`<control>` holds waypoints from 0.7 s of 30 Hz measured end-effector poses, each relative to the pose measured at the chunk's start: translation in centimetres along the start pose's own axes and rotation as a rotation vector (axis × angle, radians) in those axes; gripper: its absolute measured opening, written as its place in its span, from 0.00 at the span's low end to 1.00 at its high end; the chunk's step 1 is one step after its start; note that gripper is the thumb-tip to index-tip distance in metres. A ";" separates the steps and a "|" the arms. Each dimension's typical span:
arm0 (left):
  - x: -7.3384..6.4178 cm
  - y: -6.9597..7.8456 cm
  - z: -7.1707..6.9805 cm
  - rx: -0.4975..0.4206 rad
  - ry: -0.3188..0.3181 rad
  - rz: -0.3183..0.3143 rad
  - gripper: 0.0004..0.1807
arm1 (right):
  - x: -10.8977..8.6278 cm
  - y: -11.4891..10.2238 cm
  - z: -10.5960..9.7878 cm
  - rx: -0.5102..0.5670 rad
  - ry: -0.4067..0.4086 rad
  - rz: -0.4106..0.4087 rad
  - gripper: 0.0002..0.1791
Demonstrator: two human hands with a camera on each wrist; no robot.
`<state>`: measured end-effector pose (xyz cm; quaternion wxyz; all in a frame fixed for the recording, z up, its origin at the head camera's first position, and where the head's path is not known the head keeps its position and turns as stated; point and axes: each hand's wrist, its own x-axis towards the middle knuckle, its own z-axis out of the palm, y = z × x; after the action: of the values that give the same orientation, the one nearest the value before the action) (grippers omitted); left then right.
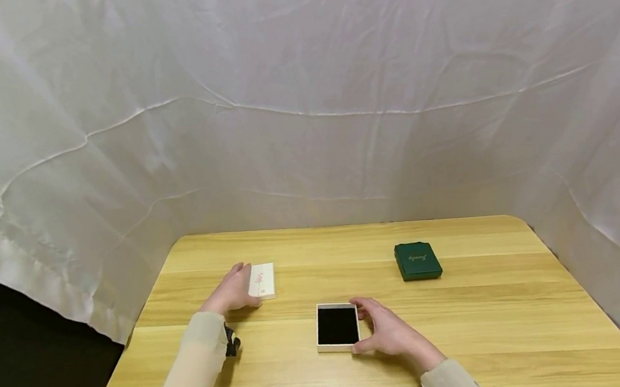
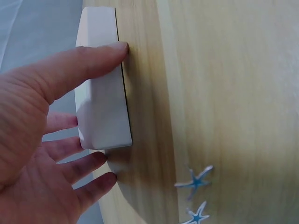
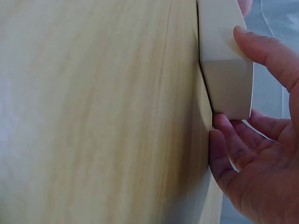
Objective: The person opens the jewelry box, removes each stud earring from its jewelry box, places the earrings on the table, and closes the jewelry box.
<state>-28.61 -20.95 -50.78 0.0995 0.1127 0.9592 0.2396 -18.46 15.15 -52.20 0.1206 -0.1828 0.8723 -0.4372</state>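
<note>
On the left of the table, my left hand [image 1: 235,288] grips a flat white box lid [image 1: 262,282] with a pink flower print. In the left wrist view the thumb lies across the near side of the lid [image 2: 105,107], with fingers around its end and far side. My right hand [image 1: 384,331] holds a square white box base [image 1: 334,347] by its right side; its inside is black. The right wrist view shows the thumb against one side of the base [image 3: 226,79] and fingertips by its lower end. Both pieces sit on the wood-grain table.
A dark green box [image 1: 418,261] with gold lettering stands at the back right of the table [image 1: 498,306]. White curtains [image 1: 333,90] hang behind and beside it. Two blue-and-white starfish figures [image 2: 195,182] show in the left wrist view.
</note>
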 end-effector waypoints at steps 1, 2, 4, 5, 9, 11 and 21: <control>0.0 0.0 0.0 0.001 0.000 -0.001 0.56 | 0.0 0.0 0.0 0.002 0.000 0.002 0.50; 0.0 0.0 0.0 0.002 0.000 0.000 0.55 | 0.0 0.0 0.0 0.003 0.000 0.003 0.50; 0.0 0.0 0.0 0.000 0.001 -0.001 0.55 | 0.0 0.0 0.0 0.005 0.000 0.006 0.51; 0.0 0.1 0.0 -0.002 0.001 -0.004 0.55 | 0.0 0.0 0.0 0.006 0.000 0.007 0.50; -0.1 0.2 0.0 0.005 0.008 -0.008 0.55 | 0.0 0.0 0.0 0.009 0.001 0.010 0.50; -0.1 0.2 0.0 0.019 0.014 -0.008 0.54 | 0.0 -0.1 0.0 0.009 0.001 0.011 0.50; -0.2 0.6 0.1 0.052 0.054 -0.004 0.51 | 0.1 -0.1 0.0 0.008 -0.003 0.002 0.50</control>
<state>-28.29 -20.44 -50.54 0.0709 0.1069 0.9677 0.2172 -18.55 15.05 -52.10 0.1230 -0.1818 0.8706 -0.4404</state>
